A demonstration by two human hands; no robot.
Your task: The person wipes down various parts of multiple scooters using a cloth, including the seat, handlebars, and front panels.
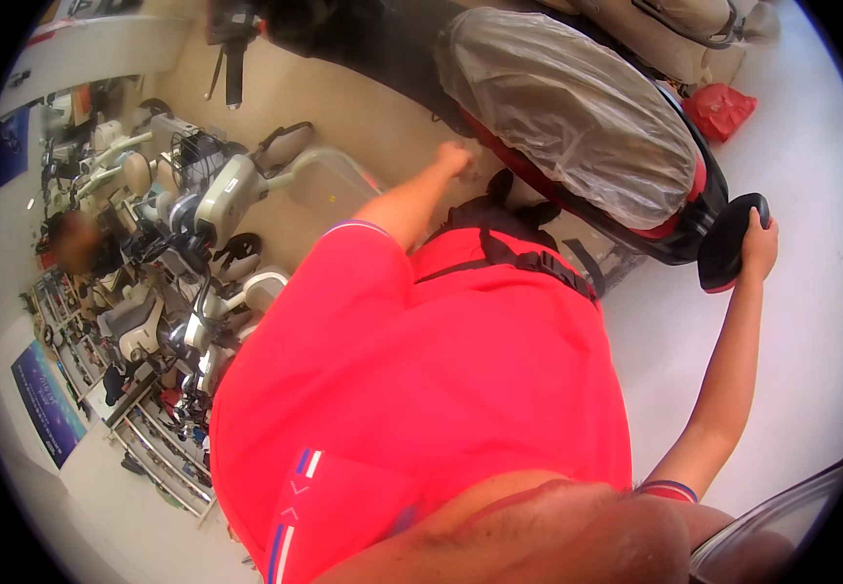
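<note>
A scooter's long seat (577,117) stretches across the upper right, wrapped in a crinkled clear plastic cover over its red edging. At its rear end a black padded backrest (720,248) juts out. My right hand (760,243) is closed round that backrest's outer edge, with the arm stretched out to the right. Beside the seat's near flank, my left hand (454,159) hangs with its fingers curled in. It is apart from the seat, and whatever those fingers may hold is hidden. My dark shoes (536,212) show partly below the seat.
The scooter's black handlebar grip (234,76) sticks out at the top. Several pale scooters (232,200) crowd the left, near metal racks (163,457). A red plastic bag (720,111) lies on the floor behind the seat. More vehicle parts (699,19) border the upper right.
</note>
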